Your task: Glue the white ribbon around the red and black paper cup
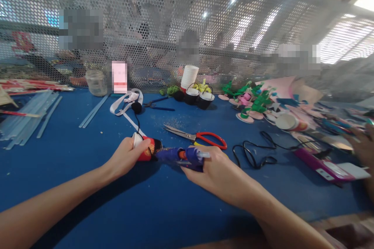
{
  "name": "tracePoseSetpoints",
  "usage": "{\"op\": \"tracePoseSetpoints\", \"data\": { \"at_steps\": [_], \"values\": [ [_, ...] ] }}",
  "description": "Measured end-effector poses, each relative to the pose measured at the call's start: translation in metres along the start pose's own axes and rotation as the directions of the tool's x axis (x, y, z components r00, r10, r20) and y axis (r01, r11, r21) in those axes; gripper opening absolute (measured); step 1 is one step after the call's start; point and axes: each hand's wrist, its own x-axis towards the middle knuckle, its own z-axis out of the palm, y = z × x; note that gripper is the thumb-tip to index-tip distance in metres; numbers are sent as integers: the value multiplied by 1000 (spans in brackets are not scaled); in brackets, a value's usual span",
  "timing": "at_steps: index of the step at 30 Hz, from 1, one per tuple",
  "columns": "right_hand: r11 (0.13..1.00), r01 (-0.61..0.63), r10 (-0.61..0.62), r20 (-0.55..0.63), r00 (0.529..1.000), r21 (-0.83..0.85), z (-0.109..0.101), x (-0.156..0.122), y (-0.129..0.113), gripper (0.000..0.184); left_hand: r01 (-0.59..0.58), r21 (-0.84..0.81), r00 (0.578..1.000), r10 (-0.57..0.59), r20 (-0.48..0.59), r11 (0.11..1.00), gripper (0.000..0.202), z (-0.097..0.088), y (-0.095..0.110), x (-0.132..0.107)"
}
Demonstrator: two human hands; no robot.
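Your cup point(145, 149): red, gold-patterned, black at one end. Your glue gun point(172, 156): blue-violet, orange band. Your scissors point(191, 136): red and yellow handles. 2 buckets point(205, 103): black, white above. Table point(163, 210): blue.

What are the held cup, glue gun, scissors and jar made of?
Cup: probably paper, judging by the printed red side; finish unclear.
Glue gun: likely hard plastic; smooth, even blue body.
Scissors: grey blades look like metal; smooth, solid red handle suggests plastic or a plastic coating.
Jar: clear, see-through; glass or plastic, can't tell.
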Motion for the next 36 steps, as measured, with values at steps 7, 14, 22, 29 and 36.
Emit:
{"op": "tracePoseSetpoints", "data": {
  "at_steps": [7,14,22,29,36],
  "values": [
    [999,-35,35,0,999,-6,0,0,4,14,-44,22,999,45,-5,999,36,0,0,-1],
    [974,-223,224,18,974,-34,-5,5,4,16,-140,111,990,139,15,984,34,1,-4,-4],
    [957,-286,285,16,958,52,-5,9,6,16,-212,220,977,211,31,952,37,3,-7,-8],
    [956,-283,282,25,959,75,-4,12,8,16,-251,237,968,248,43,938,36,3,-3,-10],
    [955,-270,268,31,963,126,-1,16,9,18,-254,217,967,250,42,943,34,4,-2,-9]
  ]
}}
